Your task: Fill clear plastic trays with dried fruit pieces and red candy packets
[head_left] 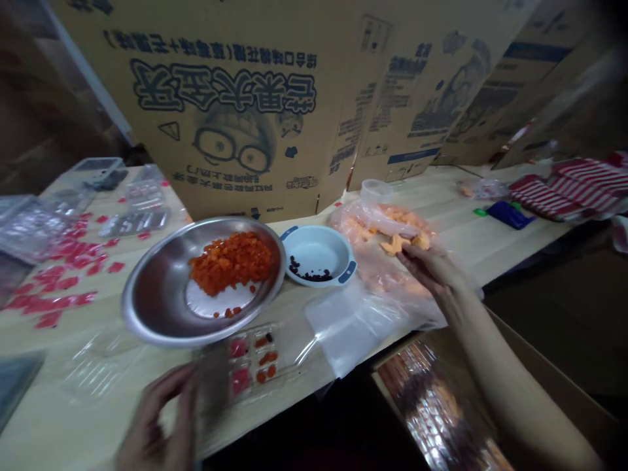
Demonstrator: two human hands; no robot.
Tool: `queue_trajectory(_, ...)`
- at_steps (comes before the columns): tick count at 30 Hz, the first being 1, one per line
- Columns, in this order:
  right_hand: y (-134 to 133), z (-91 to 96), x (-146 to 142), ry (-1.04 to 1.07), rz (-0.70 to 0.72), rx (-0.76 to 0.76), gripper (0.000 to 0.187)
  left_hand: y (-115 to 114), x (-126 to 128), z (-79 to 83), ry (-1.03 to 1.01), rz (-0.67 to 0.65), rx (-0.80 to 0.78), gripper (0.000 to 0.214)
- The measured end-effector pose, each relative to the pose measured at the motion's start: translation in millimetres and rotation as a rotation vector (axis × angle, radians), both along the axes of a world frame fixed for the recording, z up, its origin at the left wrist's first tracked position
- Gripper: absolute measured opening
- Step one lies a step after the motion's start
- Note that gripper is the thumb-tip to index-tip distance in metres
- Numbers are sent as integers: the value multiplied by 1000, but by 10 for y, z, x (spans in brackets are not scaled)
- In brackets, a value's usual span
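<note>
My left hand [164,415] is at the table's front edge, thumb and fingers closed at the left side of a clear compartment tray [275,392]; blur partly hides the grip. In the tray's small compartments lie pink pieces [240,379], orange bits [267,358] and a dark bit. Out to the right, my right hand [434,271] reaches over an open clear plastic bag [383,281] of pale orange pieces. Its fingertips pinch a pale orange, irregular piece [394,244] above the bag.
A steel bowl [157,288] holds small orange bits, and a light-blue basin [318,245] holds dark bits. Pink squares [69,284] and clear trays [135,224] spread at left. Behind stands a printed cardboard box [294,150]. Red-striped packets [544,199] lie far right.
</note>
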State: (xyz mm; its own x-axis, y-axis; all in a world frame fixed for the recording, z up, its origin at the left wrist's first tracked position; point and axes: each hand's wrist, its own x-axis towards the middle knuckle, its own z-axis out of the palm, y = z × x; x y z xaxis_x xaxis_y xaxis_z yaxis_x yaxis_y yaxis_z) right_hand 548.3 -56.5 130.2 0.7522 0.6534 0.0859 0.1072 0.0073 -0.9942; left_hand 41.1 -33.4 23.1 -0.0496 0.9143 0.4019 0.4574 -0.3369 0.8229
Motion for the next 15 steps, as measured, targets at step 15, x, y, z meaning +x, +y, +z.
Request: queue_trajectory(15,-42,-1097,-3019,593,663,-162,45,-40,-26,-174,-268,-135,-405,33)
